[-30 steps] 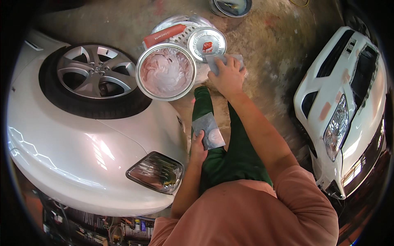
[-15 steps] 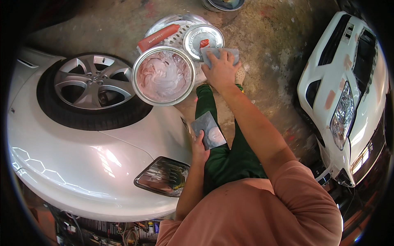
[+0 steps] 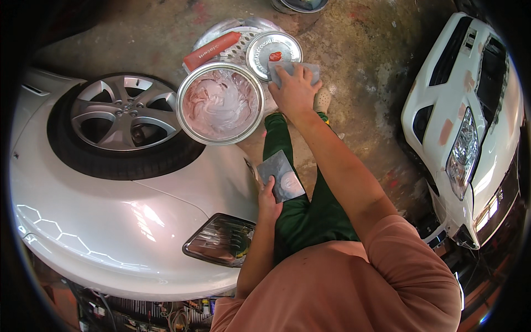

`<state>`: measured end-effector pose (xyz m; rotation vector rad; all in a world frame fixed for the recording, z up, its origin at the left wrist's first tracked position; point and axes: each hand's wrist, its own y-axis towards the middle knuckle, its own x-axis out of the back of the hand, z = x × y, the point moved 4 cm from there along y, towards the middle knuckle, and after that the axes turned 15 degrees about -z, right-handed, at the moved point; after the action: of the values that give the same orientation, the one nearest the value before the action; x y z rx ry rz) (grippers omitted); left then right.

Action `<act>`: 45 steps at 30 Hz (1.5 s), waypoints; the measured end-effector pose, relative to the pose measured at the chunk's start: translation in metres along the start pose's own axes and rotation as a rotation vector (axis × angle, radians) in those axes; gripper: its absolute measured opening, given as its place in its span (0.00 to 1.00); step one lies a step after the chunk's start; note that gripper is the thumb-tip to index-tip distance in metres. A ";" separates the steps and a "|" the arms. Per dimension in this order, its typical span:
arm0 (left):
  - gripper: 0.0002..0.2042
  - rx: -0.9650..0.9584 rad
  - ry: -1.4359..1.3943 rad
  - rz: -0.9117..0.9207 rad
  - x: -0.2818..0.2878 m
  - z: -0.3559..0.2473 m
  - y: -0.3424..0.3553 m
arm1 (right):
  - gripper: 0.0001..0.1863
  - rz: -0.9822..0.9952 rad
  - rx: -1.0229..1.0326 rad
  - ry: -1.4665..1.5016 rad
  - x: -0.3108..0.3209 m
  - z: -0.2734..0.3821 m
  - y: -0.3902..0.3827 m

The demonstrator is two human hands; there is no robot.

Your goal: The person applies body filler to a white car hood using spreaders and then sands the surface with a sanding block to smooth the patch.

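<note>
My left hand (image 3: 269, 202) grips a flat grey plate (image 3: 274, 169) by its near edge, thumb on top. A round dab of pale pink putty (image 3: 289, 181) sits on that plate. Stretched out farther forward, my right hand (image 3: 297, 93) holds a grey flat spreader (image 3: 311, 72), fingers over its face. The spreader overlaps the near right edge of a round metal lid (image 3: 260, 58), which bears a small red blob of paste (image 3: 275, 56). Left of the right hand stands an open tin (image 3: 181, 108) of pink putty (image 3: 221, 102). A red tube (image 3: 211, 51) lies behind it.
At left is a silver car's front, with its wheel (image 3: 126, 113), fender (image 3: 105, 216) and headlight (image 3: 218, 239). A white car front (image 3: 437, 119) with dull patches stands at right. Under the tube lies a perforated round surface (image 3: 239, 52). Another container (image 3: 298, 5) sits at the far edge.
My right hand and the spreader have shifted very slightly left and away from me, over the lid's edge. My left hand keeps the plate in nearly the same place.
</note>
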<state>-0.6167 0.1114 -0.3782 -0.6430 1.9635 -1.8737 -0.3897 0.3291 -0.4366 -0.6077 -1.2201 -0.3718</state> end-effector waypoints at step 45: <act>0.19 -0.495 -0.003 0.644 -0.280 0.021 -0.425 | 0.33 -0.293 1.113 0.250 0.598 -0.162 -0.116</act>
<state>-0.3359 0.2375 0.0284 -0.0916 2.2842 -1.0157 -0.1465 0.1695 0.1223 0.5632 -1.0741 0.0304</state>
